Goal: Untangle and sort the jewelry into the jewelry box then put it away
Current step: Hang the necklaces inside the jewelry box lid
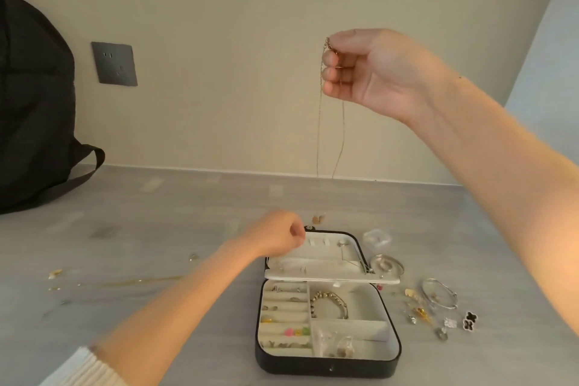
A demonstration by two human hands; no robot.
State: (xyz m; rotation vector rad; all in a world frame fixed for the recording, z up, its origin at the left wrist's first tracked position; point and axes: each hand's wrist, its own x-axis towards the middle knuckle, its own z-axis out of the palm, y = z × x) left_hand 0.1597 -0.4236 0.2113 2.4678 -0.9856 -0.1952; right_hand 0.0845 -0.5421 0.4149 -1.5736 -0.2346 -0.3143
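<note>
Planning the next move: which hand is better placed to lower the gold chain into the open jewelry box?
Probably the right hand: it pinches the gold chain by its top, hanging above the jewelry box. The left hand is curled low at the lid's corner; whether it holds anything is unclear.

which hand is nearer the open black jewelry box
Left. The left hand sits at the lid corner of the open black jewelry box; the right hand is high above it, holding a thin gold chain.
</note>
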